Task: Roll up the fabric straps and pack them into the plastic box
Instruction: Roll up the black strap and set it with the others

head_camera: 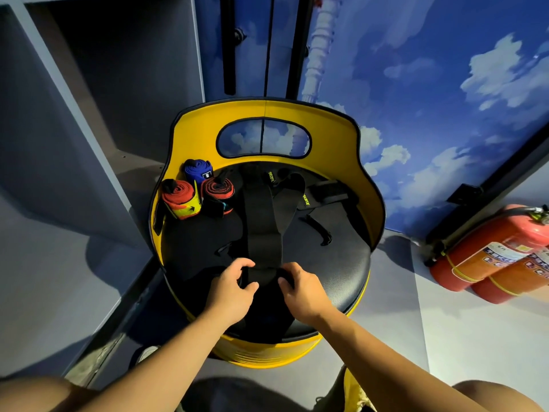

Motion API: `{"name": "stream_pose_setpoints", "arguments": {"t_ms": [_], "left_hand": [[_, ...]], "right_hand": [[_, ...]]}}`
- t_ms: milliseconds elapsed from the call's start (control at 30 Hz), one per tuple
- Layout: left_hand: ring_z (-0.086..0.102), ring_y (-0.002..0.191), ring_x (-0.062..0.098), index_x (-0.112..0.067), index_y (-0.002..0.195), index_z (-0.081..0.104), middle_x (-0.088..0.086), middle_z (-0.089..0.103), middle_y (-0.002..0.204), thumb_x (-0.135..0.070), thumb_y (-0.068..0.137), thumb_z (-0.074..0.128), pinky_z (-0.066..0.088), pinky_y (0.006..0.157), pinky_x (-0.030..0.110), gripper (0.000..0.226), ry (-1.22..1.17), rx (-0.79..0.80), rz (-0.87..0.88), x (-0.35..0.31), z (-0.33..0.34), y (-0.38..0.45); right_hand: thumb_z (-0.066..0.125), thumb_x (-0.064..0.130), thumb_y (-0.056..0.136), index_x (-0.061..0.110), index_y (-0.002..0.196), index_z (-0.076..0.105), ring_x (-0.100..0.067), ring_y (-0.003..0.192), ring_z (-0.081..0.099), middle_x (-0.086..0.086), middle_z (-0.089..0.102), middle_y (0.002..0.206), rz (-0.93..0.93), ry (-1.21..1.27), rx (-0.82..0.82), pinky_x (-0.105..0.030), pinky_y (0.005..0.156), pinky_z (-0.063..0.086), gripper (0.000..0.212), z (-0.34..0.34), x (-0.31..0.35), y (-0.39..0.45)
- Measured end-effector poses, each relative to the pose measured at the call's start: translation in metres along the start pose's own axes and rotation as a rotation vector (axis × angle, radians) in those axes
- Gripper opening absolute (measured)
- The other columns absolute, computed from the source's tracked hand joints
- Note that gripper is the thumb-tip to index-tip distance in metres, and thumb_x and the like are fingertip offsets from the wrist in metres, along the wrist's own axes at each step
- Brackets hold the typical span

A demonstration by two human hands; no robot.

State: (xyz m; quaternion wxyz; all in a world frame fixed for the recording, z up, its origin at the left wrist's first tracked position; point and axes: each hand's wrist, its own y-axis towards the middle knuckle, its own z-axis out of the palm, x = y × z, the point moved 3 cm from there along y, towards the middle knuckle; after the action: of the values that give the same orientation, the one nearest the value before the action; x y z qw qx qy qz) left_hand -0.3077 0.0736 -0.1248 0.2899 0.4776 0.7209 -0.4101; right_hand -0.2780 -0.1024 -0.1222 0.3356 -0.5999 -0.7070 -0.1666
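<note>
A wide black fabric strap lies lengthwise along the black seat of a yellow barrel chair. Its near end is curled into a small roll. My left hand and my right hand pinch this roll from either side. Three finished rolls stand at the seat's back left: a blue one, a red and yellow one and a red and black one. More black straps lie loose at the back of the seat. No plastic box is in view.
The yellow backrest curves round the seat's far side. Red fire extinguishers lie on the floor at the right. A grey cabinet stands on the left, and a sky-painted wall is behind. My knees fill the bottom corners.
</note>
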Motion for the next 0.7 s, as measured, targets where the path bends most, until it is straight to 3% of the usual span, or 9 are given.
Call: {"name": "stream_pose_setpoints", "arguments": {"t_ms": [133, 233, 333, 400, 500, 700], "left_hand": [[0.055, 0.122, 0.020, -0.029, 0.127, 0.062, -0.002, 0.056, 0.136, -0.024, 0.095, 0.067, 0.047, 0.097, 0.030, 0.033, 0.148, -0.020, 0.093, -0.007, -0.003, 0.007], [0.053, 0.126, 0.021, -0.026, 0.130, 0.062, -0.002, 0.056, 0.137, -0.030, 0.096, 0.065, 0.046, 0.104, 0.037, 0.034, 0.175, -0.020, 0.079, -0.010, -0.003, 0.017], [0.060, 0.116, 0.020, -0.023, 0.122, 0.065, 0.001, 0.064, 0.126, -0.032, 0.093, 0.069, 0.049, 0.096, 0.033, 0.030, 0.097, -0.092, 0.042, -0.010, -0.004, 0.025], [0.062, 0.111, 0.018, -0.023, 0.116, 0.067, 0.000, 0.068, 0.120, -0.033, 0.091, 0.072, 0.050, 0.089, 0.029, 0.027, 0.056, -0.146, 0.016, -0.009, -0.003, 0.028], [0.064, 0.112, 0.016, -0.019, 0.117, 0.071, 0.000, 0.070, 0.120, -0.036, 0.091, 0.073, 0.046, 0.085, 0.022, 0.032, -0.002, -0.188, -0.020, -0.008, -0.001, 0.031], [0.054, 0.130, 0.018, -0.019, 0.137, 0.059, 0.003, 0.058, 0.141, -0.027, 0.093, 0.070, 0.042, 0.096, 0.024, 0.046, -0.050, -0.078, -0.060, -0.003, 0.005, 0.025]], "right_hand": [[0.052, 0.027, 0.103, 0.010, 0.133, 0.060, -0.025, 0.114, 0.057, -0.008, 0.056, 0.125, -0.035, -0.060, -0.059, -0.023, 0.094, 0.040, 0.035, 0.000, 0.002, 0.010], [0.056, 0.030, 0.101, 0.014, 0.124, 0.061, -0.024, 0.105, 0.061, -0.006, 0.065, 0.114, -0.021, -0.027, -0.131, -0.029, 0.087, 0.045, 0.029, -0.001, 0.001, 0.018], [0.056, 0.031, 0.100, 0.018, 0.107, 0.057, -0.024, 0.087, 0.062, -0.003, 0.069, 0.094, -0.018, 0.024, -0.191, -0.035, 0.073, 0.047, 0.015, -0.001, 0.000, 0.025], [0.053, 0.032, 0.102, 0.017, 0.104, 0.059, -0.024, 0.087, 0.062, -0.004, 0.069, 0.094, -0.020, 0.016, -0.210, -0.034, 0.070, 0.046, 0.017, 0.001, 0.001, 0.028], [0.053, 0.034, 0.101, 0.014, 0.114, 0.060, -0.026, 0.100, 0.064, -0.006, 0.070, 0.107, -0.009, 0.025, -0.197, -0.036, 0.080, 0.050, 0.024, 0.005, 0.003, 0.028], [0.065, 0.025, 0.091, 0.013, 0.137, 0.042, -0.030, 0.112, 0.062, -0.012, 0.065, 0.122, 0.066, 0.054, -0.043, -0.039, 0.092, 0.051, 0.053, 0.014, 0.000, 0.023]]}}
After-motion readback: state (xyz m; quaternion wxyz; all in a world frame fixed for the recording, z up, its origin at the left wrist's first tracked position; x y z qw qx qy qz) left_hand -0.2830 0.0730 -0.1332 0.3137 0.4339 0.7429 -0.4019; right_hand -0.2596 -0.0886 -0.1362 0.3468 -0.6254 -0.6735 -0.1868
